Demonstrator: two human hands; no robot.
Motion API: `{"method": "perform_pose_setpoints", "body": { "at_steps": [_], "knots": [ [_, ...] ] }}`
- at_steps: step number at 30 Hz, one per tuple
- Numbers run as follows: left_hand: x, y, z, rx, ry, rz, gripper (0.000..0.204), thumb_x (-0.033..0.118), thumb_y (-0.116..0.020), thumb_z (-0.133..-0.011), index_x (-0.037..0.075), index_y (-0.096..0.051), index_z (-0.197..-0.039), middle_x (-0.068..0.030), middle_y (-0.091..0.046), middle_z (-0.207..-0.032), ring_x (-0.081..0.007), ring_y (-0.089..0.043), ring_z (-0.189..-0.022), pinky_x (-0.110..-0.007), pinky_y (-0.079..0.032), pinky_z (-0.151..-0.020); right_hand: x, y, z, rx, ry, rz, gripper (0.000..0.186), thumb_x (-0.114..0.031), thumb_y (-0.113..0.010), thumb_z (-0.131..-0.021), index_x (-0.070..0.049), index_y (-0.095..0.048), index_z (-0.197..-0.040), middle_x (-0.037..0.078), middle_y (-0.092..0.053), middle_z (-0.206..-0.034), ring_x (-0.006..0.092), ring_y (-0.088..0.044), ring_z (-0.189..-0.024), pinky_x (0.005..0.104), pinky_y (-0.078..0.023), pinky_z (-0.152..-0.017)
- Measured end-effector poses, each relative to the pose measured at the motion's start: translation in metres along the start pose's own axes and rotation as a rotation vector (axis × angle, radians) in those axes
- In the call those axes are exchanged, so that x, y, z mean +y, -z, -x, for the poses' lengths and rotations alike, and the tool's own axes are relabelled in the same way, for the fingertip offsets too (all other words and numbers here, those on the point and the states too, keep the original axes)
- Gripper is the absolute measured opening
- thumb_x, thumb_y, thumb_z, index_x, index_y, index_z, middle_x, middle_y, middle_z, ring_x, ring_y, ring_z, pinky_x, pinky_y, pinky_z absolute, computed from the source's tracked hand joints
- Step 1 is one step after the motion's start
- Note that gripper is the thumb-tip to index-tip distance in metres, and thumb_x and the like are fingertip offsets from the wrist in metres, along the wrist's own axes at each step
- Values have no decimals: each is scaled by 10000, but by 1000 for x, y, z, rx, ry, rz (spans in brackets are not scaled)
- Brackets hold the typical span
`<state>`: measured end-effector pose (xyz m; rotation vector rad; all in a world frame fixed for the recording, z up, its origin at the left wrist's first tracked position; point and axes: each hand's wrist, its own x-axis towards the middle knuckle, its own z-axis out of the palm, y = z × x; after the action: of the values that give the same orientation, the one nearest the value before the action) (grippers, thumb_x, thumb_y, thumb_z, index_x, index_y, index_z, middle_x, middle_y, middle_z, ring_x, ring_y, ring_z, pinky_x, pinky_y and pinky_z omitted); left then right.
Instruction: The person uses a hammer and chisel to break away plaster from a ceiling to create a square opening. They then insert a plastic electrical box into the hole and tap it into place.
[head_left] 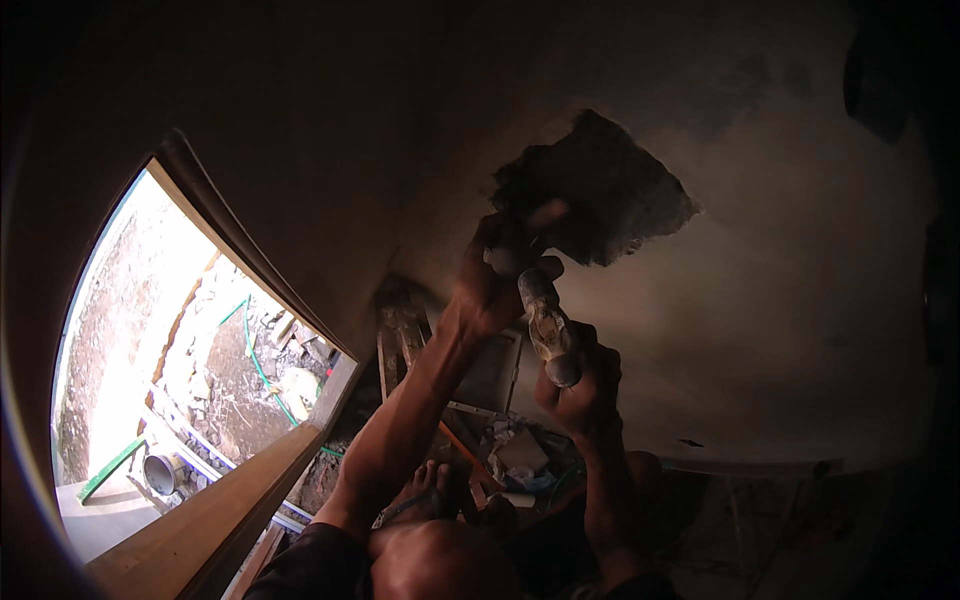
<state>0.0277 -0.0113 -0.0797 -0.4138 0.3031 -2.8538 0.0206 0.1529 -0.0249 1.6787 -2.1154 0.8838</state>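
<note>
Only the head view to go on here, and it's pretty dark. Looks like the step in hand is chipping away at a pale, smooth plastered wall (760, 310), right at a dark, jagged-edged broken patch (620, 195). The left hand (485, 290) is up by the patch's lower left edge, fingers curled around a dull grey, round-ended metal tool (508, 260), probably a chisel; its far end is too murky to make out. The right hand (588, 388) has its fingers wrapped round the grip of a worn, grey-brown double-faced metal hammer (548, 328), its head just below the left hand.

My take: the next move calls for a steady tool and a square hit, with the left thumb well clear, since it sits close to the hammer.

As for stuff around: a bare foot (425, 490) is below, near broken grey rubble (520, 455) and a narrow orange-brown strip (468, 455), so footing could be awkward. A long brown wooden beam (215, 505) runs across the lower left. Beyond it, in the bright opening, there's a thin green hose (256, 355) and a round grey pipe (163, 473). Biggest hindrance, I'd say, is that gloom against the glare.
</note>
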Motion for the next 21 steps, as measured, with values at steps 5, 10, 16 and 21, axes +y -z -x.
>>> {"method": "perform_pose_setpoints", "body": {
  "at_steps": [5, 10, 16, 21],
  "knots": [
    [-9, -14, -4, 36, -100, -62, 265, 323, -412, -1005, 134, -569, -907, -134, -601, -1268, -174, -533, -758, -323, -488, -635, -2, 6, -6, -1, 122, 118, 257, -96, -657, -757, -14, -581, -988, 143, -623, -756, 320, -636, -602, 365, -494, -514],
    [-12, 1, -4, -113, -199, -80, 237, 291, -426, -1000, 137, -576, -902, -134, -596, -1281, -182, -554, -832, -344, -495, -727, -11, 17, -3, -94, 168, 166, 254, -165, -718, -690, -71, -547, -852, 93, -557, -743, 299, -611, -623, 439, -487, -561],
    [-16, 1, -13, 59, -174, 5, 238, 278, -405, -1009, 133, -580, -940, -137, -601, -1261, -200, -555, -878, -379, -507, -822, 14, -2, -2, -161, -47, 195, 260, -173, -660, -762, -29, -539, -942, 128, -565, -775, 334, -593, -632, 415, -452, -543],
    [-17, 1, -10, -144, -258, -65, 245, 285, -397, -1013, 122, -544, -1122, -126, -605, -1240, -215, -555, -890, -386, -526, -851, 1, 13, 0, -272, 126, 141, 289, -180, -704, -691, -50, -546, -895, 119, -566, -761, 324, -601, -672, 439, -449, -583]
  ]
}}
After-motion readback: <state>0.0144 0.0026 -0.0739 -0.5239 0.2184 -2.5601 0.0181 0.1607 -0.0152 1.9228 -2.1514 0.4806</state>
